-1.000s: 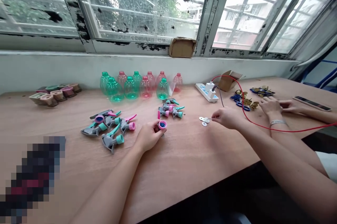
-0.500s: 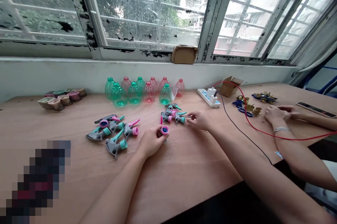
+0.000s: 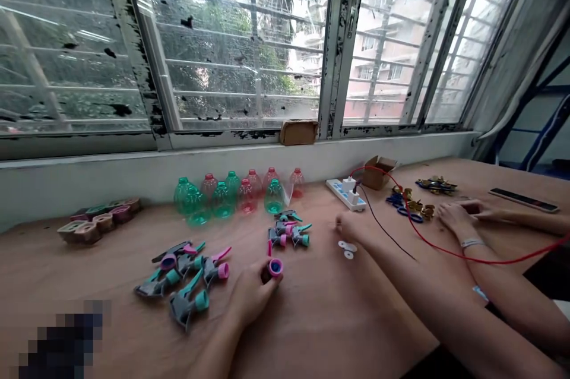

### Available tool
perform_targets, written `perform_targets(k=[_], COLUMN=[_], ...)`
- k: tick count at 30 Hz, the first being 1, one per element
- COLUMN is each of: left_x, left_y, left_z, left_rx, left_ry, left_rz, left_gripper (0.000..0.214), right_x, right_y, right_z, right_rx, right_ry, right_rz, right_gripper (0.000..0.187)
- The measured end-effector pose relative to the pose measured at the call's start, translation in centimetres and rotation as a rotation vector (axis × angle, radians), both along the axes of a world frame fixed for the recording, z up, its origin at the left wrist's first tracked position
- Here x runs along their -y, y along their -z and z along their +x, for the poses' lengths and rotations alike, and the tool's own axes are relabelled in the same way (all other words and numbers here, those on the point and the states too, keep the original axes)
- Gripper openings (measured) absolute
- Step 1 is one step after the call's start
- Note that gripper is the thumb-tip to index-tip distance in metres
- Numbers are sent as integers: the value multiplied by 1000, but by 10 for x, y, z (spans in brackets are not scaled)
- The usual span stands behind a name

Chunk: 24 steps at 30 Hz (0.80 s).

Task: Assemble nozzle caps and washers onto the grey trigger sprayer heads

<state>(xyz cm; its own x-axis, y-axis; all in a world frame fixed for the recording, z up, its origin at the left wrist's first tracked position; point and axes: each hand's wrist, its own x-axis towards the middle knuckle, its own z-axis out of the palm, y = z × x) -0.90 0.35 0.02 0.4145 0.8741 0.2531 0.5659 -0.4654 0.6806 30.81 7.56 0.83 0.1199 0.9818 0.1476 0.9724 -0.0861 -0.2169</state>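
Right hand (image 3: 350, 226) back from sprayer heads (image 3: 288, 233), narrow grip near washers (image 3: 347, 248), left hand (image 3: 249, 294) shut on pink cap (image 3: 275, 267)

Teal and pink plastic bottles (image 3: 221, 201) stand by the wall, left of a white power strip (image 3: 345, 195) and cardboard box (image 3: 376, 174).

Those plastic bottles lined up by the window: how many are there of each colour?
Green plastic bottles: 5
Pink plastic bottles: 5
Total: 10
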Motion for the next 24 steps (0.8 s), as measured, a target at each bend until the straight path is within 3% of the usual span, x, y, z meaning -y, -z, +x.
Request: perform_targets(k=[3,5,10,14,17,21,24], left_x=[0,-2,-7,-8,-10,-15,-14], left_y=[0,1,-11,-43,-59,-48,-33], left_z=[0,2,-2,-23,-45,-62,-57], left_rx=[-6,6,-27,-199,-483,-645,-648], left_ry=[-19,-28,-137,-398,-642,-790,-809], left_rz=[4,2,75,331,428,215,252], left_gripper=[16,18,27,28,28,32,36], right_x=[11,16,14,13,19,23,20], right_y=[-9,-12,-15,-6,8,24,29], right_z=[27,26,-34,-83,-97,-98,-100], right_rx=[20,3,-147,-506,-545,-418,-337], right_ry=[162,169,1,-156,-169,-204,-211], right_rz=[19,53,177,451,477,341,326], right_gripper=[24,26,33,39,31,22,23])
